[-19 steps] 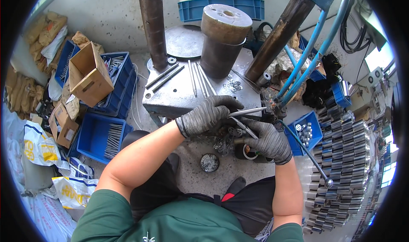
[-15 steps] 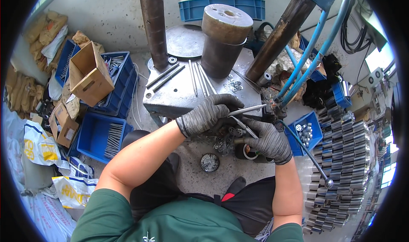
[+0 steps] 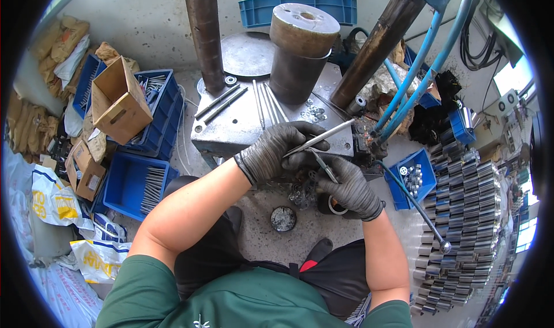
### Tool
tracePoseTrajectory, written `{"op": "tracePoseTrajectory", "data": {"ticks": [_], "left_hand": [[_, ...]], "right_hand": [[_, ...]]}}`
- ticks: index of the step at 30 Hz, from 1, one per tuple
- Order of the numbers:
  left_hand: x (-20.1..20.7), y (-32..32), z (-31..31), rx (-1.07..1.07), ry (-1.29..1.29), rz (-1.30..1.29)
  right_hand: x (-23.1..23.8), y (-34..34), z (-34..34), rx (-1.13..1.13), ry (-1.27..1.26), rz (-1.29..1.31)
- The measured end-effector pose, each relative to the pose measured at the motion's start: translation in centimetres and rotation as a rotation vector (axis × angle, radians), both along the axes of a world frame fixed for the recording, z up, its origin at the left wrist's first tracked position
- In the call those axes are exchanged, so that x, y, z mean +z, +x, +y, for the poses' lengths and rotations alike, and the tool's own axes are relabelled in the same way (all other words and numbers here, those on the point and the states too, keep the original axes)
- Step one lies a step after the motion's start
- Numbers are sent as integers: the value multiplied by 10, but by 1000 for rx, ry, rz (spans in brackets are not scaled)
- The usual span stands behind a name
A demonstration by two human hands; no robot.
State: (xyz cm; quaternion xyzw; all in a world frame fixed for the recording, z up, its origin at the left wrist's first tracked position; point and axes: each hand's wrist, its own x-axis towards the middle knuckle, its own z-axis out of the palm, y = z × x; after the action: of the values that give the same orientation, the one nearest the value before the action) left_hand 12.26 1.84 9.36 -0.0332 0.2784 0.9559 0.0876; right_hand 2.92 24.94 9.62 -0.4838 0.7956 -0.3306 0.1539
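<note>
My left hand (image 3: 276, 149), in a dark grey knit glove, is closed around a slim metal rod (image 3: 330, 134). The rod slants up to the right, over the near edge of the metal press table (image 3: 242, 133). In my gloved right hand (image 3: 355, 189) is a short slim tool with a narrow tip (image 3: 325, 166), its far end against or just under the rod near my left fingers. Its exact kind does not show. More slim rods (image 3: 266, 105) lie on the table, with two darker rods (image 3: 222, 104) to their left and several small metal rings (image 3: 314, 113) to their right.
A thick steel cylinder (image 3: 297, 68) stands on the table between two pillars. Blue bins (image 3: 124, 183) of rods are at left, another bin (image 3: 424, 175) of metal parts at right. A lever with a ball end (image 3: 444, 247) fronts stacked metal tubes (image 3: 461, 212). A small round tin (image 3: 283, 219) sits on the floor.
The rod in my left hand has tilted up more steeply. My right hand has shifted slightly left, and its tool's tip has come closer to the rod.
</note>
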Motion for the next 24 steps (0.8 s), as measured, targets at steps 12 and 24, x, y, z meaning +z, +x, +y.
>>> {"op": "tracePoseTrajectory", "data": {"ticks": [12, 24], "left_hand": [[1, -6, -28, 301, -223, 139], [-14, -4, -33, 336, -83, 100]], "right_hand": [[-36, -43, -26, -182, 57, 391], [-45, -46, -44, -102, 122, 625]]}}
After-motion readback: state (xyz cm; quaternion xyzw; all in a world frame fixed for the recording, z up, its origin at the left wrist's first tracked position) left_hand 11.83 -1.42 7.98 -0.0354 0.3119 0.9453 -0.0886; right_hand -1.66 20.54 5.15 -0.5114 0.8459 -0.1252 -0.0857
